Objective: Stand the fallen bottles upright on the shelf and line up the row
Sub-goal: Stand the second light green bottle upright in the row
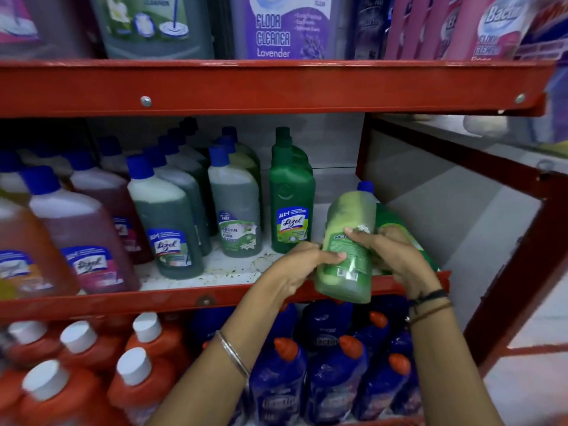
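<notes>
Shop, cleaning-products aisle. Red metal shelving in tiers, packed with many identical branded bottles: floor cleaner jugs up top, rows of blue-capped bottles in the middle, orange bottles with white caps and dark blue bottles below. Printed retail labels everywhere.

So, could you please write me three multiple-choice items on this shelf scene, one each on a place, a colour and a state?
1. Where is the light green bottle?
A. top shelf
B. right end of the middle shelf
C. bottom shelf
2. What colour is its cap?
A. blue
B. white
C. orange
3. How is it held?
A. lying untouched
B. one hand
C. both hands, tilted

Key: 1 B, it sits right of the dark green Lizol bottle; 2 A, blue shows on top; 3 C, left hand and right hand grip it.
</notes>
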Available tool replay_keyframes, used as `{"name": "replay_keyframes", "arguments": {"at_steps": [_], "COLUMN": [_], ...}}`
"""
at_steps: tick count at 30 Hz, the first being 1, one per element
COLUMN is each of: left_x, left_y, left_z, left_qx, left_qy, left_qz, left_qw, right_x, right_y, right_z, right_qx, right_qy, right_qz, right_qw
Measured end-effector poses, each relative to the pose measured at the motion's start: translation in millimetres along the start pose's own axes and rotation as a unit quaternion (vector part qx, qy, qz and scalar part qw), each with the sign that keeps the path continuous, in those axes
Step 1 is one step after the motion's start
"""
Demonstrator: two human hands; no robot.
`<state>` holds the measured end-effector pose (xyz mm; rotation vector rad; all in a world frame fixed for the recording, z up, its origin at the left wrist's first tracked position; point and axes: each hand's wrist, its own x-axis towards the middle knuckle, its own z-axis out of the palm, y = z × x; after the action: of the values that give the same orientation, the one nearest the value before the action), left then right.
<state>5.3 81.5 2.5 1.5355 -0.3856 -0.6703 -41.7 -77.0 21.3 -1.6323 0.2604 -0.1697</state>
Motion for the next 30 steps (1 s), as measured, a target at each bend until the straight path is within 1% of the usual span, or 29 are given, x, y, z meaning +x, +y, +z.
{"name": "replay_keyframes", "arguments": {"at_steps": [3, 6, 8, 10, 13, 16, 18, 23, 27, 28, 30], "left_x": [-37.0, -68.1, -79.3, -86.7, -88.7, -83.7, -81.3, -80.0, -85.4, -86.5, -88.2], "left_y": [3.6, 8.9, 9.6, 6.4, 0.8, -7.9, -15.9, -30.5, -35.3, -36.1, -39.8], "left_z": [-17.5, -41.8, -58.8, -78.2, -100.9, -114.5, -120.5, -122.6, -106.9, -102.8, -99.2], "left_qx": [0.062, 0.113, 0.172, 0.204, 0.212, 0.233, 0.258, 0.281, 0.329, 0.335, 0.330], "left_qy": [0.021, 0.065, 0.122, 0.190, 0.256, 0.286, 0.305, 0.350, 0.398, 0.403, 0.381], "left_qz": [0.054, 0.130, 0.161, 0.179, 0.178, 0.163, 0.164, 0.183, 0.201, 0.207, 0.229], "left_qw": [0.996, 0.983, 0.964, 0.944, 0.926, 0.915, 0.902, 0.875, 0.832, 0.826, 0.833], "right_x": [-17.9, -27.3, -28.9, -25.2, -15.8, -6.0, -1.0, -0.2, -10.0, -9.5, -6.0], "right_y": [-9.3, -20.8, -28.7, -32.1, -29.6, -17.7, -8.1, 4.1, -2.9, -4.9, -8.9], "right_z": [20.0, 54.3, 79.3, 108.2, 142.7, 161.8, 170.3, 176.7, 199.5, 204.8, 208.5], "right_qx": [0.007, -0.037, -0.076, -0.105, -0.104, -0.104, -0.115, -0.157, -0.191, -0.205, -0.213], "right_qy": [-0.018, -0.023, -0.019, -0.008, -0.011, -0.017, -0.019, 0.024, 0.085, 0.097, 0.110], "right_qz": [-0.077, -0.156, -0.203, -0.229, -0.236, -0.229, -0.233, -0.236, -0.224, -0.215, -0.203], "right_qw": [0.997, 0.987, 0.976, 0.968, 0.966, 0.968, 0.966, 0.959, 0.952, 0.950, 0.949]}}
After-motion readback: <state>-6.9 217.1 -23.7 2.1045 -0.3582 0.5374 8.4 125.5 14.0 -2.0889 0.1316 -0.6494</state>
